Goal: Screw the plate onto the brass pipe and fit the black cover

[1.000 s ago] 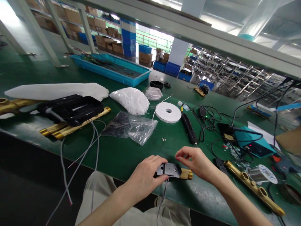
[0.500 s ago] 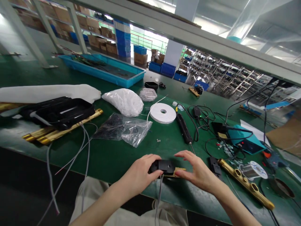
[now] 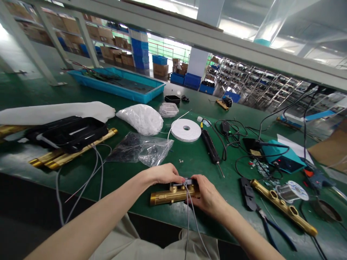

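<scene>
Low centre of the frame, the brass tube (image 3: 169, 195) lies on the table (image 3: 130, 180). Left hand (image 3: 162, 174) pinches the black part (image 3: 187, 181) on top; right hand (image 3: 207, 196) grips the tube's end. The thin wires (image 3: 191, 224) trailing off the edge could snag and tear loose.

A factory assembly hall — the green workbench (image 3: 130, 180) shows it. On the bench lie brass pipes (image 3: 282, 207), a soldering station (image 3: 284, 160), a solder spool (image 3: 294, 190) and a tape roll (image 3: 185, 129). Beyond the bench's far edge stand racks of cardboard boxes (image 3: 108, 52), stacked blue crates (image 3: 139, 48) and long metal shelving (image 3: 252, 83) — warehouse stock.
</scene>
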### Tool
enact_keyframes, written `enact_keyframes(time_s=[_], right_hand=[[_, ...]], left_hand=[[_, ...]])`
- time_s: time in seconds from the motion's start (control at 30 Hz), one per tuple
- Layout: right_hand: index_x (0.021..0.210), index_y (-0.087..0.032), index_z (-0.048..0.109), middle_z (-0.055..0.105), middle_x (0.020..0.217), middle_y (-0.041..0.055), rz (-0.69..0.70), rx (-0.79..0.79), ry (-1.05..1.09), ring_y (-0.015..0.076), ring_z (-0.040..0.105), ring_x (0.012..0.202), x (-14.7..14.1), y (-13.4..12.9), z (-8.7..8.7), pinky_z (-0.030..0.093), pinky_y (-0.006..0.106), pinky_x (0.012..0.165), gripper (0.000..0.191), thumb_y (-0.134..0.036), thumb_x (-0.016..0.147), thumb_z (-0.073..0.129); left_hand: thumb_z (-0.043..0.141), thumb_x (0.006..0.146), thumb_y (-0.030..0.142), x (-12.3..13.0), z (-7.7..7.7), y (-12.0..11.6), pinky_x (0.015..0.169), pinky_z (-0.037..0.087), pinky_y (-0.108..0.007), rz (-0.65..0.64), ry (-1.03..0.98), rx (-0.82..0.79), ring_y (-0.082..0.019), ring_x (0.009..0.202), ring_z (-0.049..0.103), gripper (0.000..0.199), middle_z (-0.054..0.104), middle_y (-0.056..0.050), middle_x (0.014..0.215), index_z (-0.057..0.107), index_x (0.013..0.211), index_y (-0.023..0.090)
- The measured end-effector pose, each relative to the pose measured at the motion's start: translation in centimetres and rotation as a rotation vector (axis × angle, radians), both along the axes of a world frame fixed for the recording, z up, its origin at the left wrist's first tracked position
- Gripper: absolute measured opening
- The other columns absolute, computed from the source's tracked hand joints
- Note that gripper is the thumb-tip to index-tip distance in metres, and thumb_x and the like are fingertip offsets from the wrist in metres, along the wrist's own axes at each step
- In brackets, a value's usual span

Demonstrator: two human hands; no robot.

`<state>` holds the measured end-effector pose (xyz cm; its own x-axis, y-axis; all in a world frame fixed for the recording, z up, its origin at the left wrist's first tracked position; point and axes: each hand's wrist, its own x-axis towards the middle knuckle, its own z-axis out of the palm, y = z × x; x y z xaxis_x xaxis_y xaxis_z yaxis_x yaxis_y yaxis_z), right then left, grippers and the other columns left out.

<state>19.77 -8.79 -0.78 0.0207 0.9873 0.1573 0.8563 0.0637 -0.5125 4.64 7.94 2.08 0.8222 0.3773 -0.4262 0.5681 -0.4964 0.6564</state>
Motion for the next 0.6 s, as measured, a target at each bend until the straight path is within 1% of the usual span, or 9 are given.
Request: enact_keyframes(time_s=[0.1, 0.23, 0.3, 0.33, 0.4, 0.43, 0.5, 0.53, 0.6], right_hand=[[0.110, -0.016, 0.043, 0.053, 0.105, 0.0089, -0.005, 0.024, -0.004, 0.0242, 0.052, 0.096, -0.3, -0.4, 0.0, 0.048, 0.039, 0.084, 0.055, -0.019, 0.067, 0.077], [0.113, -0.017, 0.040, 0.052, 0.109, 0.0095, 0.008, 0.072, -0.031, 0.0238, 0.054, 0.096, -0.3, -0.9, -0.7, 0.049, 0.039, 0.084, 0.053, -0.018, 0.071, 0.072], [0.117, -0.018, 0.037, 0.051, 0.115, 0.0112, 0.022, 0.110, -0.052, 0.0250, 0.053, 0.102, -0.1, -1.1, -1.3, 0.049, 0.040, 0.087, 0.055, -0.017, 0.073, 0.070], [0.119, -0.018, 0.036, 0.050, 0.117, 0.0119, 0.028, 0.129, -0.060, 0.0258, 0.052, 0.105, 0.0, -1.2, -1.5, 0.048, 0.041, 0.089, 0.056, -0.016, 0.073, 0.069], [0.121, -0.018, 0.035, 0.049, 0.120, 0.0128, 0.035, 0.153, -0.065, 0.0264, 0.051, 0.109, 0.1, -1.3, -1.8, 0.047, 0.042, 0.092, 0.058, -0.014, 0.073, 0.068], [0.122, -0.018, 0.035, 0.049, 0.121, 0.0130, 0.039, 0.152, -0.061, 0.0263, 0.051, 0.109, 0.1, -1.3, -1.8, 0.047, 0.042, 0.092, 0.059, -0.014, 0.073, 0.068], [0.121, -0.017, 0.037, 0.051, 0.119, 0.0128, 0.043, 0.126, -0.047, 0.0255, 0.053, 0.107, 0.2, -1.3, -1.6, 0.047, 0.040, 0.091, 0.056, -0.016, 0.074, 0.067], [0.120, -0.016, 0.039, 0.053, 0.117, 0.0126, 0.041, 0.102, -0.040, 0.0248, 0.054, 0.104, 0.2, -1.1, -1.3, 0.048, 0.039, 0.089, 0.054, -0.018, 0.074, 0.068], [0.117, -0.014, 0.044, 0.056, 0.113, 0.0119, 0.030, 0.044, -0.028, 0.0232, 0.056, 0.099, 0.4, -0.7, -0.5, 0.048, 0.037, 0.085, 0.053, -0.022, 0.073, 0.070]], left_hand=[[0.054, 0.071, 0.060, -0.2, 0.4, -0.4, 0.043, 0.029, -0.024, -0.014, 0.007, 0.031, -0.013, 0.051, 0.043, 0.047, 0.057, -0.001, 0.062, 0.068, 0.073, 0.016], [0.045, 0.082, 0.054, -0.5, 0.5, -2.0, 0.053, 0.040, -0.026, -0.017, -0.033, 0.098, -0.018, 0.061, 0.055, 0.044, 0.063, -0.005, 0.073, 0.068, 0.082, 0.017], [0.038, 0.087, 0.047, -0.9, 0.3, -3.5, 0.068, 0.045, -0.030, 0.003, -0.077, 0.168, -0.021, 0.074, 0.059, 0.043, 0.065, -0.008, 0.084, 0.067, 0.088, 0.015], [0.034, 0.090, 0.042, -1.2, 0.1, -4.3, 0.077, 0.045, -0.033, 0.023, -0.106, 0.213, -0.023, 0.085, 0.059, 0.042, 0.064, -0.011, 0.093, 0.065, 0.096, 0.014], [0.034, 0.092, 0.035, -2.0, -0.5, -6.1, 0.094, 0.039, -0.039, 0.055, -0.182, 0.303, -0.026, 0.106, 0.053, 0.042, 0.057, -0.015, 0.114, 0.053, 0.120, 0.010], [0.040, 0.090, 0.034, -2.4, -0.9, -6.9, 0.099, 0.037, -0.039, 0.060, -0.221, 0.347, -0.026, 0.113, 0.048, 0.047, 0.052, -0.016, 0.122, 0.042, 0.130, 0.009], [0.057, 0.082, 0.027, -3.0, -1.5, -8.1, 0.104, 0.035, -0.038, 0.055, -0.248, 0.436, -0.026, 0.121, 0.042, 0.066, 0.044, -0.017, 0.131, 0.027, 0.138, 0.008], [0.062, 0.076, 0.021, -3.1, -1.6, -8.4, 0.104, 0.035, -0.038, 0.051, -0.232, 0.477, -0.026, 0.121, 0.042, 0.070, 0.043, -0.017, 0.131, 0.028, 0.136, 0.008], [0.063, 0.071, 0.010, -3.1, -1.4, -8.4, 0.099, 0.039, -0.038, 0.045, -0.165, 0.521, -0.026, 0.115, 0.047, 0.063, 0.047, -0.017, 0.124, 0.036, 0.128, 0.007]])
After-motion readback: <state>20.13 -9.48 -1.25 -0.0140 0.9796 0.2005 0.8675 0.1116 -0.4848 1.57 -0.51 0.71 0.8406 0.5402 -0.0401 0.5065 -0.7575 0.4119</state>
